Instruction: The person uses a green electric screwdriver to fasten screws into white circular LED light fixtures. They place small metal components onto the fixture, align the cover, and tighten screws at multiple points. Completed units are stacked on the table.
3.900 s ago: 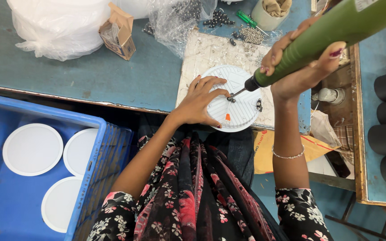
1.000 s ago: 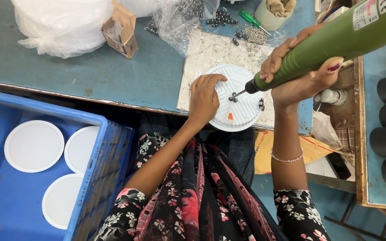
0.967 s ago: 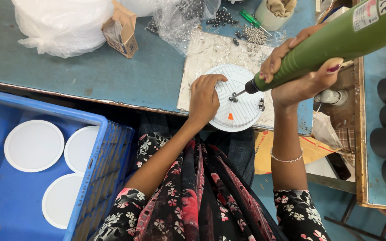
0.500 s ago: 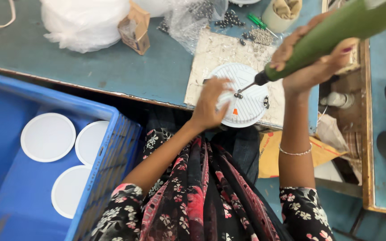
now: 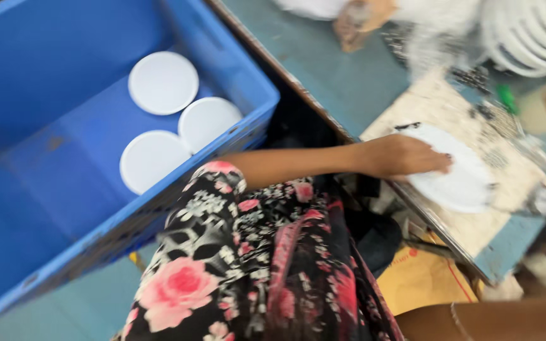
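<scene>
My left hand [image 5: 406,158] reaches out to the right and lies on a white round disc [image 5: 462,183], fingers over its near edge. The disc rests on a worn pale board [image 5: 437,95] at the edge of the teal table [image 5: 342,82]. Only my right forearm with a thin bracelet [image 5: 459,319] shows at the bottom right; the hand itself is out of frame. The picture is blurred by motion.
A big blue crate [image 5: 222,145] stands at the left, holding three white round discs [image 5: 162,82]. At the top right sits a stack of white ribbed discs [image 5: 532,38], with a brown packet [image 5: 361,19] beside it. A yellow sheet [image 5: 418,278] lies under the table edge.
The view has swung left and down toward the blue crate. The green power screwdriver and my right hand have left the picture. My left hand stays on the white disc.
</scene>
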